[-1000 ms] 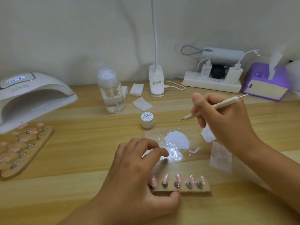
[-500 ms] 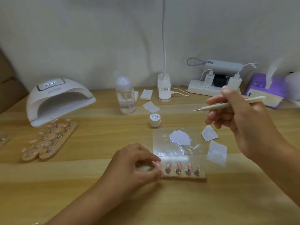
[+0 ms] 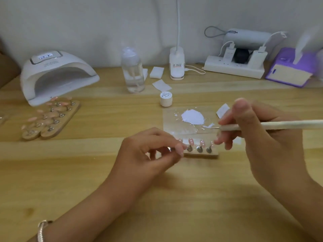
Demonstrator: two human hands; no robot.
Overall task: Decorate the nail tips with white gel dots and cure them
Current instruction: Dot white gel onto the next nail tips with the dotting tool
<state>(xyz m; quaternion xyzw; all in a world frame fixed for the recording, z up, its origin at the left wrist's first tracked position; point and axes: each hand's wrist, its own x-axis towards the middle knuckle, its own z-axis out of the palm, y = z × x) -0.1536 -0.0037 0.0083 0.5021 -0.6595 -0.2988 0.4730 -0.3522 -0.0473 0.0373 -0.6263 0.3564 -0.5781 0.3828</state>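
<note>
A small wooden holder (image 3: 201, 154) with several pink nail tips on metal stands lies at the table's centre. My left hand (image 3: 150, 151) pinches one pink nail tip (image 3: 180, 148) on its stand at the holder's left end. My right hand (image 3: 258, 137) grips a cream dotting pen (image 3: 272, 126), whose thin tip points left over a clear palette sheet (image 3: 174, 124). A blob of white gel (image 3: 192, 117) sits on that sheet. The white gel jar (image 3: 165, 99) stands just behind it. A white curing lamp (image 3: 56, 75) sits at the back left.
Two more wooden holders (image 3: 50, 119) of pink tips lie before the lamp. A clear pump bottle (image 3: 133, 70), white wipes (image 3: 161, 85), a desk lamp base (image 3: 176, 67), a power strip (image 3: 234, 67) and a purple tissue box (image 3: 291, 70) line the back.
My right hand has come down and left with the pen, so the tip now lies over the palette. My left hand has closed on the leftmost nail tip.
</note>
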